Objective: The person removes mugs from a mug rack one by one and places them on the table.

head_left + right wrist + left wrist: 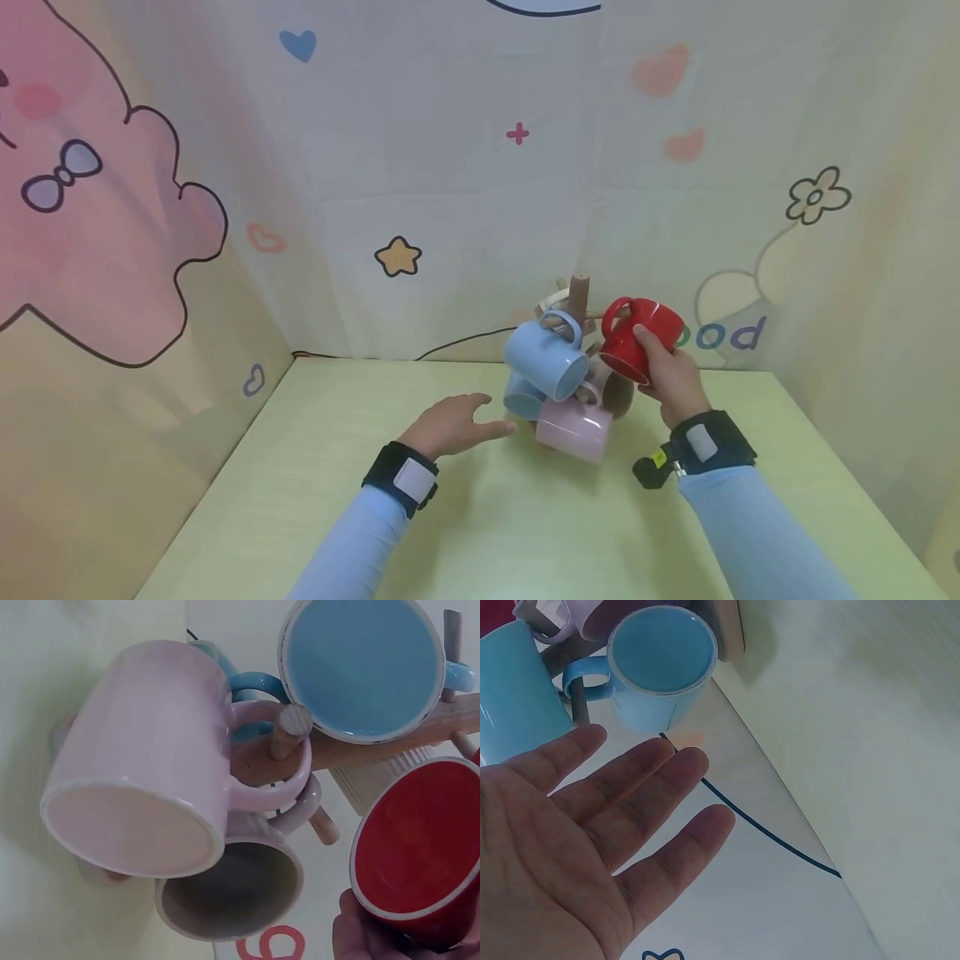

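Observation:
My right hand (675, 375) holds a red mug (651, 315) by its body, thumb on the side. The mug is tilted, its handle against a peg of the wooden mug tree (578, 298) at the upper right. In the right wrist view the red mug's mouth (416, 840) shows. My left hand (456, 425), fingers spread and relaxed, hovers left of the tree holding nothing. Nearest it are a lower blue mug (522, 397) and a pink mug (573, 431). Another blue mug (543, 358) hangs above them.
A greyish-mauve mug (232, 889) hangs behind the pink one. Something white and ribbed (375, 780) sits behind the post, partly hidden. The tree stands on a pale green table (300, 483), near a printed cloth backdrop (450, 167) at the back and sides.

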Demonstrator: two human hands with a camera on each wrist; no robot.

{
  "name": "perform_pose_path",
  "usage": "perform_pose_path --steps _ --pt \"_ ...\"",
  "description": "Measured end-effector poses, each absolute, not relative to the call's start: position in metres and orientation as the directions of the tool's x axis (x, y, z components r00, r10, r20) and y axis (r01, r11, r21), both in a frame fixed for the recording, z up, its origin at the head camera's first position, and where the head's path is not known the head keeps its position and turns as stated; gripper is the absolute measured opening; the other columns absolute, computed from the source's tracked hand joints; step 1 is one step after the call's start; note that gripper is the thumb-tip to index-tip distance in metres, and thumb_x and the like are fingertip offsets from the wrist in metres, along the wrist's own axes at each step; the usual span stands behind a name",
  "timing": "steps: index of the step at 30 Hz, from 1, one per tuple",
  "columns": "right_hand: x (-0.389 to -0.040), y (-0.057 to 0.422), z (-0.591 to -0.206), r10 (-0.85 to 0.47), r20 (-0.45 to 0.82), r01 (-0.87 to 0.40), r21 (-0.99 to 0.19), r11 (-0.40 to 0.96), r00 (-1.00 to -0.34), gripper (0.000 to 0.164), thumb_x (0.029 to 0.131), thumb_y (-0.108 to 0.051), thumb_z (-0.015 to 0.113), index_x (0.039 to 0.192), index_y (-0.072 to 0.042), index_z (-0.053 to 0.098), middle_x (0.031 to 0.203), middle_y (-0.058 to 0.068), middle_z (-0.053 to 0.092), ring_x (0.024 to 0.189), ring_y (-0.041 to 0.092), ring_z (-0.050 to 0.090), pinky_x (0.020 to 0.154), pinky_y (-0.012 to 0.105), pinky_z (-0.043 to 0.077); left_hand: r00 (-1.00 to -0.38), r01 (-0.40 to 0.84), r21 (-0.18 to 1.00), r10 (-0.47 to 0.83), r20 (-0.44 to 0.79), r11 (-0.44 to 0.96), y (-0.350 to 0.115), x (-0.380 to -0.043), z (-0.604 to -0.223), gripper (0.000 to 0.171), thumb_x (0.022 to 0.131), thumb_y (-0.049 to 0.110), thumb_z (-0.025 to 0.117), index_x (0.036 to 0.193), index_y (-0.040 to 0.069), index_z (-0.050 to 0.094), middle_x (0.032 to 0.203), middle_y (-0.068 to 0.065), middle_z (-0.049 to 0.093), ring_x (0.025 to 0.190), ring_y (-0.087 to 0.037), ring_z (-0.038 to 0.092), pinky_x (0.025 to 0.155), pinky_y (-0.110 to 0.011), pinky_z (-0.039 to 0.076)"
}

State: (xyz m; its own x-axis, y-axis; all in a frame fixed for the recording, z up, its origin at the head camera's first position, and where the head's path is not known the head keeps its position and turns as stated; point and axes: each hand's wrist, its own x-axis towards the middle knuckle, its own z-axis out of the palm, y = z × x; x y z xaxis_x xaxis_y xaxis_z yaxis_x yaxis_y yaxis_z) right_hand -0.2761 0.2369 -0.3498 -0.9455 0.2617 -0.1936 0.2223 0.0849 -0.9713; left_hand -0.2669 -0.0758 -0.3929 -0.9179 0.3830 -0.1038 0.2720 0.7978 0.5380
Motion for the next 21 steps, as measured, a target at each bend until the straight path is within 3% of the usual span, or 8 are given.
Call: perform_pose_path --steps 11,21 --pt "-0.258 0.238 -0.344 0.347 -0.077 0.156 -0.966 0.207 -0.935 0.097 0.091 -0.063 0.057 0.156 -0.004 0.017 0.154 0.018 0.035 0.132 0.039 0.041 0.106 0.047 0.041 -0.918 0.283 0.536 0.387 -0.091 0.796 -0.073 -0.265 -0.389 0.080 0.089 0.065 0.059 0.145 0.009 0.048 0.143 -0.013 0.053 0.132 -0.034 0.048 0.105 -0.054 0.040" --pt "-0.230 0.234 -0.343 0.369 0.053 0.072 -0.945 0.318 -0.928 0.095 0.090 -0.052 0.068 0.156 -0.008 0.015 0.154 0.017 0.033 0.136 0.042 0.038 0.102 0.051 0.044 -0.916 0.309 0.554 0.399 -0.047 0.773 -0.069 -0.260 -0.379 0.078 0.090 0.061 0.060 0.146 0.008 0.047 0.144 -0.014 0.052 0.132 -0.035 0.048 0.105 -0.054 0.040"
